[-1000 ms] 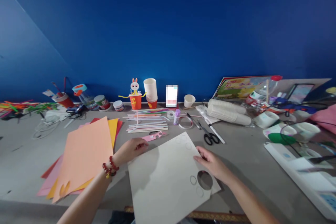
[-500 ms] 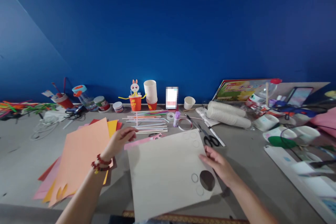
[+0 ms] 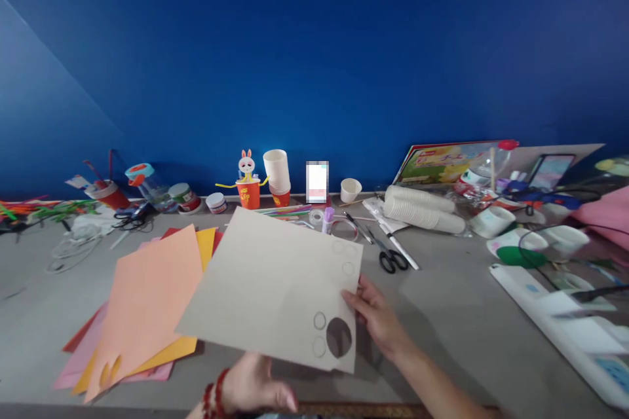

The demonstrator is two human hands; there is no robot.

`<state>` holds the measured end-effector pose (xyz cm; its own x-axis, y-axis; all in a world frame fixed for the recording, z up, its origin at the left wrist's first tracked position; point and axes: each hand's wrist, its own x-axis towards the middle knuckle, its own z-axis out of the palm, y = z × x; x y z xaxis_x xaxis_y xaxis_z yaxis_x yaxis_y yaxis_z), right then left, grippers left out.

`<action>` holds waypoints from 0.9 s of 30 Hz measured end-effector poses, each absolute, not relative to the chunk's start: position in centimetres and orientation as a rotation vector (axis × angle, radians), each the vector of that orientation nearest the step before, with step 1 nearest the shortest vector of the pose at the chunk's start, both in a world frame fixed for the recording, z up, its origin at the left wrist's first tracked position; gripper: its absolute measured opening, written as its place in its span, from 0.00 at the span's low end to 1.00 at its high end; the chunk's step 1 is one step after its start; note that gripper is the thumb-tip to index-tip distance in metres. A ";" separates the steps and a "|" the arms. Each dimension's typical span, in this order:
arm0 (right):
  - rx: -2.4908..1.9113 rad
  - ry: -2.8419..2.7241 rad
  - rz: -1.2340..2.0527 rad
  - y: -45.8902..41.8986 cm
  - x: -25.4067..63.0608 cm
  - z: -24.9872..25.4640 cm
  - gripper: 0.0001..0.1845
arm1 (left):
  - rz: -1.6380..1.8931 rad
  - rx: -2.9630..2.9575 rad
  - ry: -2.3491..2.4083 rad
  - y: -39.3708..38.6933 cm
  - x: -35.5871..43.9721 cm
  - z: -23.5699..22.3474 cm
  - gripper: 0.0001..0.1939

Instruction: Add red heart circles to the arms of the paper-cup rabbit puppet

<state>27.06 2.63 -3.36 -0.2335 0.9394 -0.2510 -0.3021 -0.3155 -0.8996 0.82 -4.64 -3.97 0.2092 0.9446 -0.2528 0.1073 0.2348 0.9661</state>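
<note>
A large off-white sheet of card is raised and tilted above the desk. Pencilled circles and one cut-out round hole mark its right side. My right hand grips the sheet's right edge, thumb on top and fingers behind. Below the sheet's near edge is my left hand, wearing a red bead bracelet; its thumb is spread away, and its fingers are partly hidden beneath the card. To the left lies a fanned stack of coloured paper, peach on top, which the sheet partly overlaps. Black-handled scissors lie beyond my right hand.
Along the blue wall stand a rabbit figure in a red cup, stacked paper cups and a single cup. Nested cups lie farther right. A glue stick is behind the sheet. A long white box sits at right.
The card has swung left and lifted, now covering most of the straws and the pink strip. My left hand has moved from its far left corner to its near edge. My right hand keeps its grip.
</note>
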 end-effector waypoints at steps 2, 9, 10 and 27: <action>-1.029 -0.964 1.725 2.4 26.3 -3.5 0.30 | 0.844 1.097 1.309 -5.9 2.2 -4.8 0.27; -1.092 -1.278 1.641 3.3 27.2 -3.4 0.23 | 0.990 0.984 1.595 -6.1 2.3 -6.5 0.28; -1.155 -1.347 1.573 3.7 28.2 -3.4 0.24 | 0.991 0.983 1.616 -6.0 2.0 -6.6 0.28; -2.211 -2.179 -0.051 10.2 37.5 -4.4 0.12 | 0.843 0.988 1.680 -7.1 0.2 -6.6 0.19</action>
<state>37.49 10.16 -4.45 0.0146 0.9987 0.0494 0.9999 -0.0145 -0.0030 0.22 -7.13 -6.59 -0.1946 0.8993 -0.3917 0.2234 0.4295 0.8750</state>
